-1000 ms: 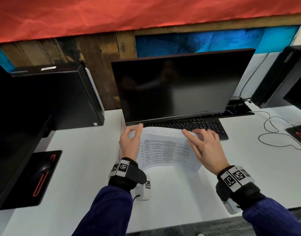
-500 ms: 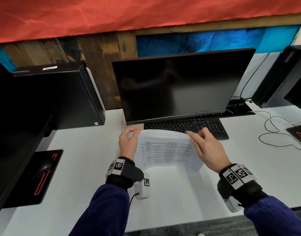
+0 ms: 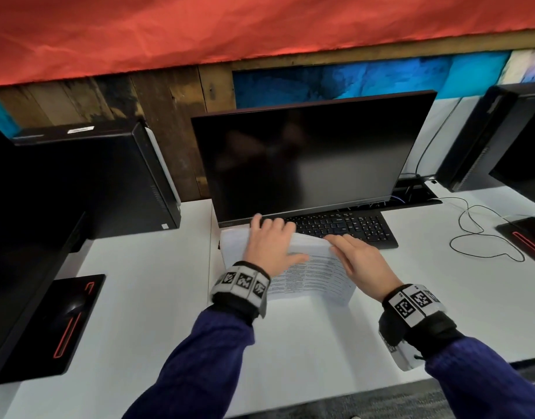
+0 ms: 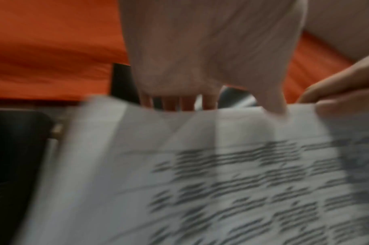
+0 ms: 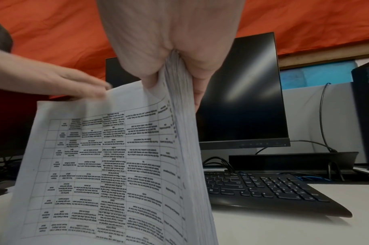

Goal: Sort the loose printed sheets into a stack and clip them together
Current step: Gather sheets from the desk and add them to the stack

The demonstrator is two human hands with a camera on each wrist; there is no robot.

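A thick stack of printed sheets [image 3: 314, 273] with table text stands on its lower edge on the white desk [image 3: 305, 343], just in front of the keyboard. My right hand [image 3: 360, 261] pinches the stack's upper right edge; in the right wrist view the sheets [image 5: 106, 165] run up between thumb and fingers of that hand [image 5: 168, 41]. My left hand [image 3: 270, 240] lies over the upper left part of the stack with fingers straight across the top edge. In the blurred left wrist view the left hand [image 4: 200, 49] has its fingers behind the paper [image 4: 200, 182] and its thumb in front. No clip is in view.
A black keyboard [image 3: 344, 228] and a dark monitor [image 3: 308, 158] stand right behind the stack. A black PC tower [image 3: 108, 182] and a mouse pad [image 3: 69, 316] are on the left. A looped cable [image 3: 484, 237] and another tower [image 3: 484, 137] are on the right.
My left hand has left the stack's left edge and moved right, onto the top of the sheets. The right hand keeps its hold on the right edge.
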